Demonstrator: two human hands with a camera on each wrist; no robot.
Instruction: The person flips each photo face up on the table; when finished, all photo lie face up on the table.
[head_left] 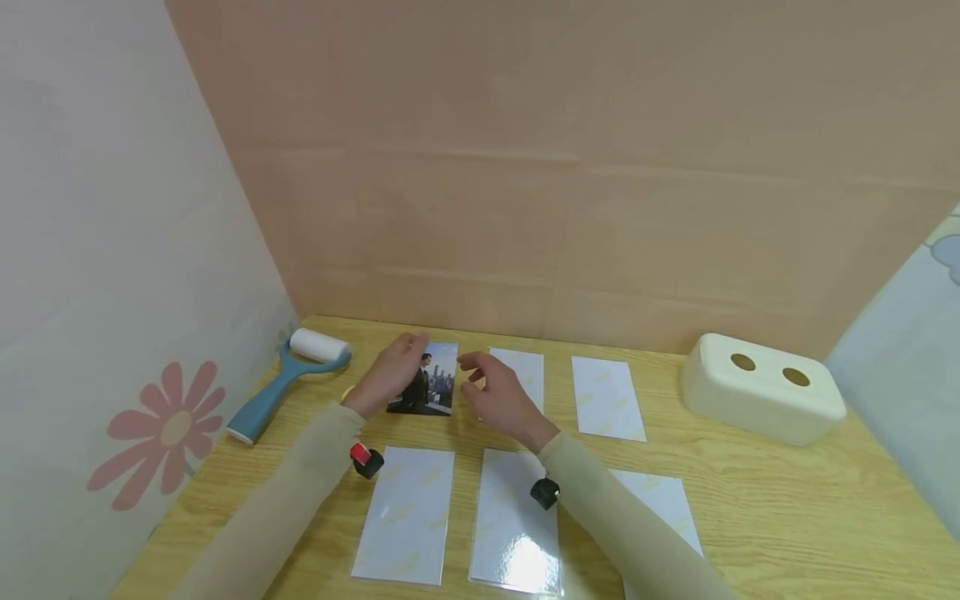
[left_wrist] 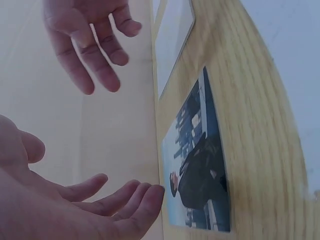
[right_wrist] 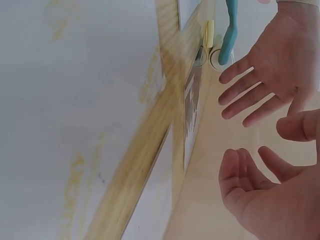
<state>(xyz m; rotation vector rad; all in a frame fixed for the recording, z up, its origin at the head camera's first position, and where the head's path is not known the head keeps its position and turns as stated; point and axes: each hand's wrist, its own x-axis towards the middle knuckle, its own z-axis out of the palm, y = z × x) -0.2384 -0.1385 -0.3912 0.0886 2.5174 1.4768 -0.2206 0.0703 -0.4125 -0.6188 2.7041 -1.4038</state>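
A photo print of a person in a dark suit before a skyline lies face up near the back left of the table. My left hand hovers at its left side, covering part of it in the head view; the fingers are relaxed and grip nothing. To the right of the photo is my right hand, its fingers loosely bent around nothing. In the left wrist view the photo lies flat, with the left fingertips close by; whether they touch its edge I cannot tell. Beneath the right hand is a partly hidden white card.
More white cards lie in rows: one back right, one front left, one glossy front middle, one front right partly under the right sleeve. A blue-handled lint roller is far left; a cream box with two holes stands right.
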